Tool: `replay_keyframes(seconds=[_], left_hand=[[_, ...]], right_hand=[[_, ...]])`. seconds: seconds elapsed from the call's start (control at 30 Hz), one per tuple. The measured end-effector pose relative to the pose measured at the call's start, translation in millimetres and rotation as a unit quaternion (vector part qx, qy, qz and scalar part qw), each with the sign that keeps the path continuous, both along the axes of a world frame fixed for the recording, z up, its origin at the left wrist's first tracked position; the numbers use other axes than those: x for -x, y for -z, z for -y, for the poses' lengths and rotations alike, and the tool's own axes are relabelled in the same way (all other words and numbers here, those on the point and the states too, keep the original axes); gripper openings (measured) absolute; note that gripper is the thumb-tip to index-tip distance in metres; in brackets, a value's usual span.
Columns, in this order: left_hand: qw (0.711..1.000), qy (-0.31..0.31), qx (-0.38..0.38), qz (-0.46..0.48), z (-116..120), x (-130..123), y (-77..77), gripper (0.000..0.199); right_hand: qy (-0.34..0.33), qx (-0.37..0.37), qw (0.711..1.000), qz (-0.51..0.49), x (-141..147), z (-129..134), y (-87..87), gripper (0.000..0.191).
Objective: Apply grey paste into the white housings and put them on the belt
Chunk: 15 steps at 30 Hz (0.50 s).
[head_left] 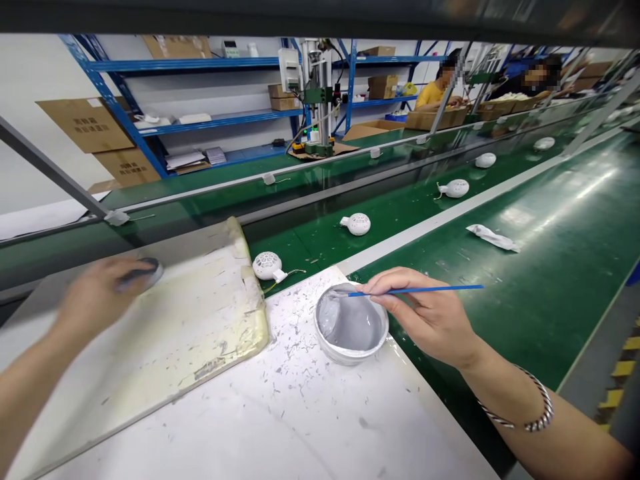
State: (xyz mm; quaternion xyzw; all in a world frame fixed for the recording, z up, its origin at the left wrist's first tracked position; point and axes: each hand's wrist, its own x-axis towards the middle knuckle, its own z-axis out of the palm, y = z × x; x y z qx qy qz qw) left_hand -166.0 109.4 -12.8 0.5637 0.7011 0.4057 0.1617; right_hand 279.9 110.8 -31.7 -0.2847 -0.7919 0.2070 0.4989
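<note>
My left hand (107, 293), blurred by motion, grips a small grey rounded object (147, 273) just above a stained white pad (200, 327). My right hand (425, 313) pinches a thin blue stick (425, 291), whose tip reaches over a white bowl (350, 323) smeared inside with grey paste. The bowl stands on a paint-flecked white work board (260, 413), and my right fingers are just above its rim. A metal bangle (520, 400) circles my right wrist.
Green conveyor belts (550, 220) run to the far right, carrying several white perforated round devices (267, 265) with wires, plus a crumpled white cloth (493, 237). Metal uprights (50, 167) rise along the belt. Blue shelving (200, 93) with cardboard boxes and a bench machine (317, 100) stand behind. Co-workers (440, 90) sit far along the line.
</note>
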Motion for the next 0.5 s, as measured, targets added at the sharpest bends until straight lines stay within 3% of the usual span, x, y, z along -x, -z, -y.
replay_keyframes(seconds=[0.07, 0.13, 0.2, 0.37, 0.5], left_hand=[[0.99, 0.114, 0.024, -0.083, -19, -32, 12.6, 0.011], [0.959, 0.236, 0.058, -0.146, -41, -63, 22.0, 0.013], [0.927, 0.307, 0.085, -0.197, -61, -87, 26.7, 0.018], [0.887, 0.337, 0.146, -0.282, -96, -106, 28.9, 0.038], [0.874, 0.332, 0.167, -0.313, -108, -119, 35.6, 0.041]], right_hand=[[-0.001, -0.011, 1.0, -0.001, 3, -1, 0.5, 0.016], [-0.004, -0.02, 1.0, -0.004, 5, -2, 1.8, 0.017], [-0.007, -0.023, 1.0, -0.008, 8, -3, 3.4, 0.017], [-0.013, 0.007, 1.0, -0.023, 10, -4, 8.1, 0.014], [-0.029, 0.11, 0.99, -0.08, 11, -5, 10.7, 0.008]])
